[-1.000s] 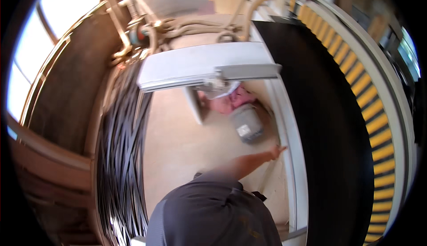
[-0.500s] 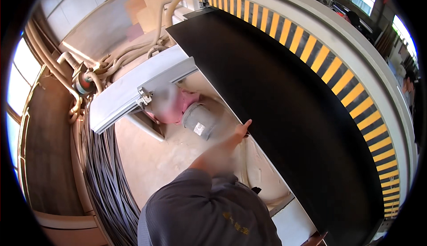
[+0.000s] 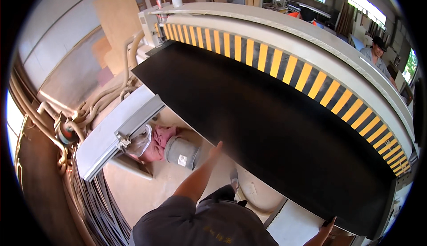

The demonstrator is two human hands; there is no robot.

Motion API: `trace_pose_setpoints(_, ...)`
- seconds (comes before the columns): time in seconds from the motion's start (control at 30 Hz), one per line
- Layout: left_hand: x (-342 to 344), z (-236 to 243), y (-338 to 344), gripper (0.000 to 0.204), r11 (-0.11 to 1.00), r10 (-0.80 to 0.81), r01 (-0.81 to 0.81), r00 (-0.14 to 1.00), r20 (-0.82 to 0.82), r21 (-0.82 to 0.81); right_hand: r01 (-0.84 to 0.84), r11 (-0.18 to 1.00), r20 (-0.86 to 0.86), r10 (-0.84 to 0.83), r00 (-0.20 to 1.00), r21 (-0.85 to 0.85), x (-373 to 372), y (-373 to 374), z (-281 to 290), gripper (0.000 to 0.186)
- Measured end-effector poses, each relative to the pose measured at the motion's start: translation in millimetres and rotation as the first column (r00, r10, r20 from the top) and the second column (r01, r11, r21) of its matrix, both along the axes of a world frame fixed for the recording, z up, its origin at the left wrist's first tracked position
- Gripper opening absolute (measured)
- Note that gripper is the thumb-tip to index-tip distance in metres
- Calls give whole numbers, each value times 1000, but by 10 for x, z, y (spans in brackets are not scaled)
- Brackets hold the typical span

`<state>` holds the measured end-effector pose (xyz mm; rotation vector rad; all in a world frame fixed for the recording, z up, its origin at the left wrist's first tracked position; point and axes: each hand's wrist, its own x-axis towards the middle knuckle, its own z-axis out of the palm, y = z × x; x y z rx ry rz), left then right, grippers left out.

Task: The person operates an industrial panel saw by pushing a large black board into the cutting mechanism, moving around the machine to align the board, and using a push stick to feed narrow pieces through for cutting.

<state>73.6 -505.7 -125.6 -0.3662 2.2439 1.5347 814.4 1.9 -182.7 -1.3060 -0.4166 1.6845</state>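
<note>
A long black panel (image 3: 267, 143) with a thin pale near edge lies across the machine in front of me. My left hand (image 3: 216, 148) grips that near edge left of its middle; the thumb shows at the rim, and the other fingers are largely hidden below it. Closer to the right end, my right hand (image 3: 328, 228) holds the same edge, again with most fingers out of sight. Along its far side the panel meets a yellow-and-black striped strip curtain (image 3: 262, 59) hanging from the machine's beam.
A pale machine wing with a rail (image 3: 122, 128) juts out at the left. Below it are a grey bucket (image 3: 182, 150) and pink cloth (image 3: 161, 141). Dark strips (image 3: 95, 206) and hoses (image 3: 104, 97) lie farther left. Beyond the beam (image 3: 284, 21) is another person (image 3: 376, 59).
My view has swung to the right and up, showing more of the beam, the other person and my right forearm. Both hands stay at the panel's near edge.
</note>
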Motion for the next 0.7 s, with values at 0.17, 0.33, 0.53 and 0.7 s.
trace_pose_setpoints(0.17, 49, 128, 50, 80, 976, -113, 108, 993, 15, 188, -8, 1000, -75, 8, 997, 0, 123, -64, 123, 84)
trace_pose_setpoints(0.33, 13, 289, 8, 67, 972, -68, 52, 996, 59, 229, 62, 996, -85, -66, 994, -59, -187, -111, 491, 81)
trace_pose_setpoints(0.53, 6, 438, 68, 60, 946, -28, -1, 996, 84, 323, 13, 1000, -126, -11, 992, 17, -133, -126, 757, 77)
trace_pose_setpoints(0.7, -21, 550, 64, 72, 956, -111, 90, 992, 59, 280, -7, 1000, -142, 9, 990, 15, -15, 28, 863, 68)
